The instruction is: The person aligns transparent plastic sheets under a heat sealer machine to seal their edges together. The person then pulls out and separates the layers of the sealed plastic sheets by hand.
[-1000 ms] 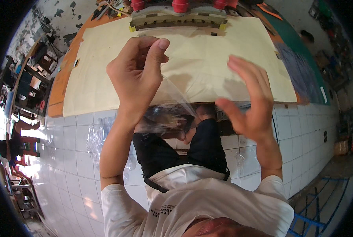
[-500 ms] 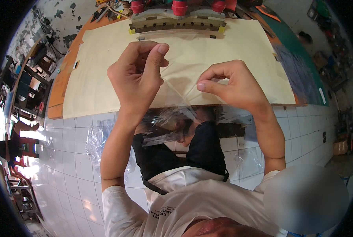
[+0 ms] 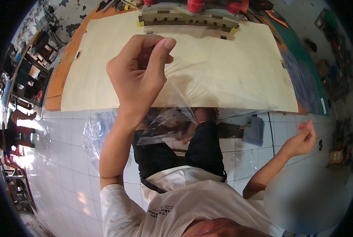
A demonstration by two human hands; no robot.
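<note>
My left hand (image 3: 139,75) is raised over the cream sheet on the table, thumb and fingers pinched together. From below that pinch a clear plastic film (image 3: 180,98) fans out in creases and hangs over the table's near edge above my lap. My right hand (image 3: 303,140) is out to the right, beyond the table's front corner and above the tiled floor. Its fingers are curled together; whether anything is between them I cannot make out.
A metal bar device with red knobs (image 3: 194,6) stands at the table's far side. The cream sheet (image 3: 239,59) covers most of the wooden table. Dark film (image 3: 303,81) lies at the right edge. Crumpled clear plastic (image 3: 97,134) lies on the floor at left.
My right hand has left the film in front of me and swung far out to the right and nearer my body. My left hand keeps its pinch in nearly the same place.
</note>
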